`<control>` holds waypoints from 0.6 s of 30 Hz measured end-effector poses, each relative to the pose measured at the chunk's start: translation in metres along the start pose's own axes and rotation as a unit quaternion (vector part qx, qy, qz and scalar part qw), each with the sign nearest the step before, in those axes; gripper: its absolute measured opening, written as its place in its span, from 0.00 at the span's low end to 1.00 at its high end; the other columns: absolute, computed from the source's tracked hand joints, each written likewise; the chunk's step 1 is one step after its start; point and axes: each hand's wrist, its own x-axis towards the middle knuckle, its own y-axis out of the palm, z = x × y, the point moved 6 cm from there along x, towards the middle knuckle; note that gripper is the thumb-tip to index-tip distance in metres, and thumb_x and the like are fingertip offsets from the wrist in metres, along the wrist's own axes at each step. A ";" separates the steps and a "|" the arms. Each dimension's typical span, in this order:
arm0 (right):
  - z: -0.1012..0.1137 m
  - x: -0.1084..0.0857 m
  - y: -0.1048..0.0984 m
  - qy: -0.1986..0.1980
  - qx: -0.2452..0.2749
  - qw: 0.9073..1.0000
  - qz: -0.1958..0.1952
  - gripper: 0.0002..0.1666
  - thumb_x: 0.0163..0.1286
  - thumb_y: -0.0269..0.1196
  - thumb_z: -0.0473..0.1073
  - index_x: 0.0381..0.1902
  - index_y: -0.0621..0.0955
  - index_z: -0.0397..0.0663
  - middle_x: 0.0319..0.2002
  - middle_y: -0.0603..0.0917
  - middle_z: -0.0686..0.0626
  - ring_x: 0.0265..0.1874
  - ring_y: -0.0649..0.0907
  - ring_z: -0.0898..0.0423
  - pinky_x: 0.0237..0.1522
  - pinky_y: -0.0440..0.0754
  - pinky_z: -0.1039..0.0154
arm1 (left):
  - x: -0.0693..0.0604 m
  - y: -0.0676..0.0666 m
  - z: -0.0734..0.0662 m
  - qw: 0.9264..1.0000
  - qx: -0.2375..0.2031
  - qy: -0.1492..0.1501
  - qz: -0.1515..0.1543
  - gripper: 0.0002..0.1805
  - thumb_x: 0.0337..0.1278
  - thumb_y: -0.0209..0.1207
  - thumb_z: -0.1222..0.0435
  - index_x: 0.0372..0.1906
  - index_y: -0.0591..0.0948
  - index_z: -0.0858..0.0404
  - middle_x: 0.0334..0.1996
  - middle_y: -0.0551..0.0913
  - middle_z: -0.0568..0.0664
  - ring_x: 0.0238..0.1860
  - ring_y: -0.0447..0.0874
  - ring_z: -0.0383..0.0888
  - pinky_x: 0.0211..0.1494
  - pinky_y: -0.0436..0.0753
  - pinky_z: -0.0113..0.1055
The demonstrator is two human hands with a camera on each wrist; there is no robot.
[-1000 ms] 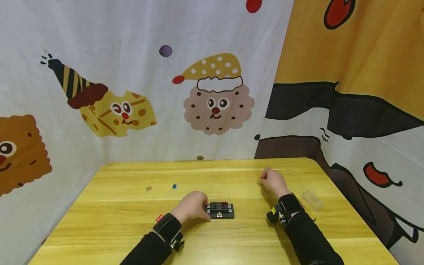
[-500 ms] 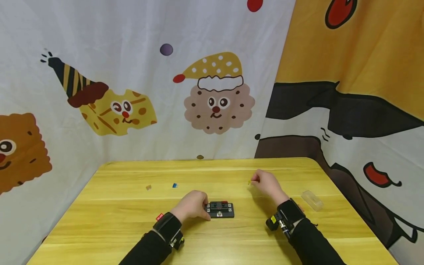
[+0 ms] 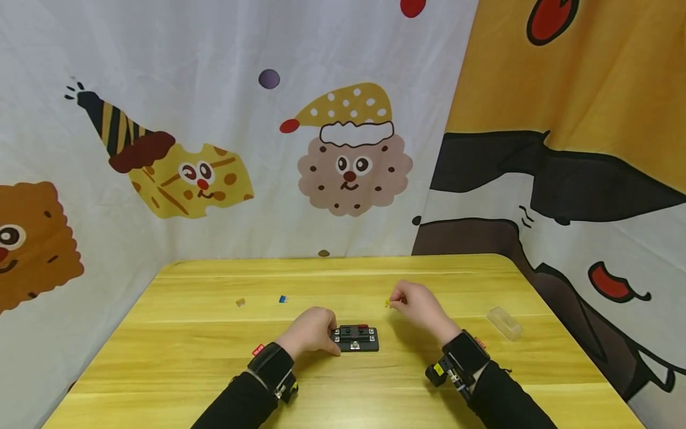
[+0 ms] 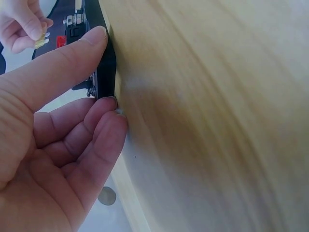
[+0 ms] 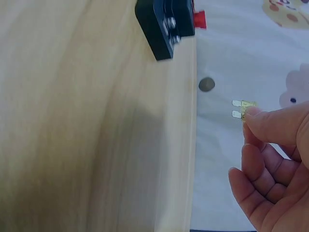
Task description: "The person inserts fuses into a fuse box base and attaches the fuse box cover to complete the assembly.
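On the wooden table lies a black fuse block with metal terminals and a red piece at its far side. My left hand holds the block by its left end, thumb on one side and curled fingertips on the other. Between thumb and index finger, my right hand pinches a yellow blade fuse. Its two metal prongs point away from the fingers, to the left in the right wrist view. The fuse is in the air, to the right of the block and apart from it.
A blue blade fuse and a tan one lie on the table at the back left. To the right of my right hand is a clear plastic box. A printed curtain hangs behind the table's far edge.
My right hand has moved left and slightly nearer with the yellow blade fuse, closing in on the fuse block. The left hand and the block have stayed put.
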 end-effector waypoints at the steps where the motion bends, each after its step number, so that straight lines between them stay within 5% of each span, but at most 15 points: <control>1: 0.002 -0.001 0.001 -0.004 -0.001 1.000 -0.002 0.10 0.63 0.70 0.35 0.30 0.78 0.51 0.27 0.78 0.57 0.26 0.75 0.61 0.31 0.75 0.61 | 0.000 0.000 0.000 1.000 0.000 -0.001 0.000 0.21 0.31 0.81 0.57 0.28 0.81 0.61 0.22 0.75 0.40 0.25 0.70 0.38 0.34 0.73 0.32; 8: 0.017 -0.004 0.007 -0.036 -0.005 0.999 -0.008 0.13 0.61 0.71 0.34 0.28 0.77 0.54 0.26 0.77 0.60 0.25 0.74 0.63 0.30 0.75 0.63 | 0.001 0.003 0.001 1.000 0.002 -0.009 0.004 0.22 0.31 0.82 0.56 0.29 0.82 0.61 0.23 0.76 0.40 0.26 0.71 0.39 0.35 0.73 0.32; 18: 0.036 -0.010 0.020 -0.083 0.009 0.996 0.033 0.09 0.64 0.70 0.36 0.30 0.79 0.51 0.29 0.79 0.60 0.29 0.76 0.62 0.34 0.77 0.64 | 0.001 0.002 0.002 1.000 0.002 -0.005 -0.002 0.22 0.30 0.82 0.56 0.30 0.82 0.62 0.24 0.76 0.41 0.26 0.71 0.39 0.35 0.74 0.33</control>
